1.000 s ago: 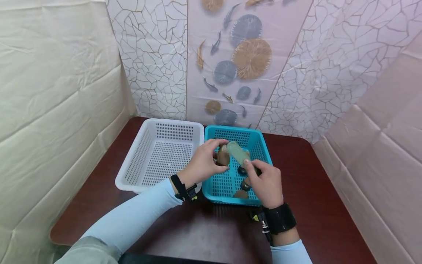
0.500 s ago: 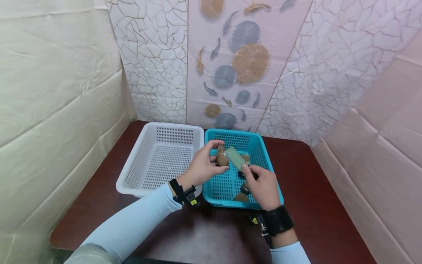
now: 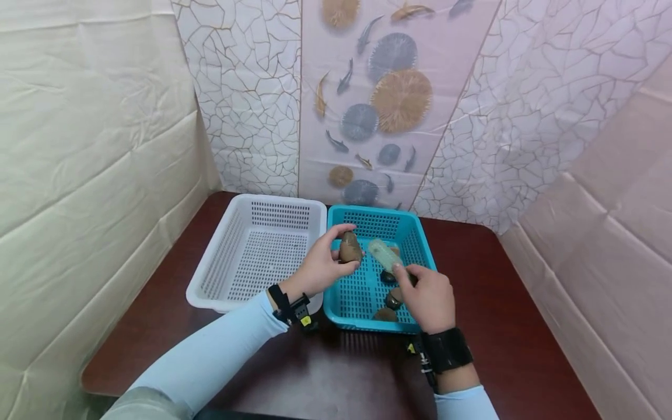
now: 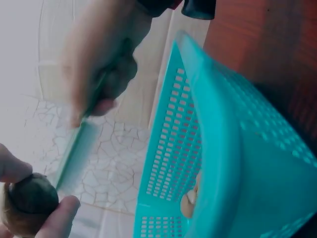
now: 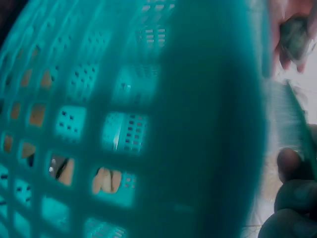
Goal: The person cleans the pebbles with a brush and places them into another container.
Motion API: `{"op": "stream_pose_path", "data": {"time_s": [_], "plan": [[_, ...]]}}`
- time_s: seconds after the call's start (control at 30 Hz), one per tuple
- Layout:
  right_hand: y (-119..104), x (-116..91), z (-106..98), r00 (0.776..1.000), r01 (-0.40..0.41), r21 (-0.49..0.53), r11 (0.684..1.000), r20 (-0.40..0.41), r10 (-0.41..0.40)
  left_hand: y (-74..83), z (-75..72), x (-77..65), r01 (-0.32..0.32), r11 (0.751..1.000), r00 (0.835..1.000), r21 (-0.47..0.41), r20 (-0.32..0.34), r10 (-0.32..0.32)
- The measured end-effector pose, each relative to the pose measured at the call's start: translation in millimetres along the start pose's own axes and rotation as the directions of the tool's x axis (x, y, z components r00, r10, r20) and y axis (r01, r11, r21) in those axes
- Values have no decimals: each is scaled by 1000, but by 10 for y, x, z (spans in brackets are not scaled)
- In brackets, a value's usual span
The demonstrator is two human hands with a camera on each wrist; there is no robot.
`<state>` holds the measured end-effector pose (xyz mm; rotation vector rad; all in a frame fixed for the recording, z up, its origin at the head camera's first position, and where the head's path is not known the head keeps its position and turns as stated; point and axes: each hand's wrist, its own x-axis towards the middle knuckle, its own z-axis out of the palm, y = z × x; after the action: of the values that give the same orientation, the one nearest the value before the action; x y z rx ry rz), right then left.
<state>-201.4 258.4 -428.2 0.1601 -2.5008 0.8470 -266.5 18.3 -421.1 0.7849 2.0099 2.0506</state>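
Brown lump (image 3: 350, 247) (rounded, narrow-topped), pinched by left grip (image 3: 322, 265); right grip (image 3: 431, 296) holds brush (image 3: 384, 255).

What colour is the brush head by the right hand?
Pale green; the brush head shows best in the head view.

Holds the left hand (image 3: 319, 263) up over the left side of the teal basket (image 3: 362, 325). Bends the left thumb (image 3: 347, 269) to the near side and the left fingers (image 3: 341, 229) to the far side, in a wide grip. Holds the right hand (image 3: 429, 296) over the basket's near right corner. Curls the right fingers (image 5: 295, 196) tight, with the right thumb (image 3: 401, 274) on top. Slants the left arm (image 3: 215, 344) in from the near left.
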Motion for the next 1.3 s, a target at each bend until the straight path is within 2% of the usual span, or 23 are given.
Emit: {"op": "stream_pose_path", "data": {"time_s": [0.1,0.17,0.23,0.33,0.43,0.5,0.57,0.7,0.8,0.87,0.93,1.03,1.13,1.23,1.3], "plan": [[-14,21,-35,998,36,25,999,-49,-35,19,-12,36,10,1000,1000,4,-1,-10],[-36,42,-27,996,84,84,993,-28,-82,31,-17,58,25,1000,1000,-6,10,-25],[-39,61,-8,995,95,123,988,14,-98,43,-20,67,41,999,999,-13,23,-41],[-2,83,18,997,48,74,996,57,-52,44,-28,72,68,998,997,-10,36,-67],[46,101,10,999,-4,-13,1000,34,5,31,-40,83,85,996,995,3,43,-85],[53,107,0,1000,-10,-30,1000,3,10,15,-49,102,90,996,995,17,46,-91],[36,101,-8,1000,9,23,1000,-8,-8,3,-52,123,91,995,995,32,47,-93],[12,69,11,998,29,145,989,50,-36,-6,-45,146,113,993,992,13,50,-114],[66,52,37,997,-6,98,995,72,-1,4,-47,135,124,991,990,-48,68,-121],[98,48,35,998,-30,54,998,52,27,23,-57,121,120,988,990,-95,83,-112],[83,47,16,1000,-19,48,999,19,19,40,-75,115,113,987,991,-116,86,-104],[-35,38,-24,999,43,130,991,4,-43,53,-94,115,122,985,990,-121,83,-113],[-96,37,-27,996,68,172,983,44,-76,51,-81,107,143,984,987,-103,89,-134],[-43,27,-30,997,30,112,993,72,-39,31,-54,82,148,986,985,-81,98,-140],[12,16,-45,998,-7,78,997,62,2,10,-41,71,152,985,985,-82,97,-144]]}}
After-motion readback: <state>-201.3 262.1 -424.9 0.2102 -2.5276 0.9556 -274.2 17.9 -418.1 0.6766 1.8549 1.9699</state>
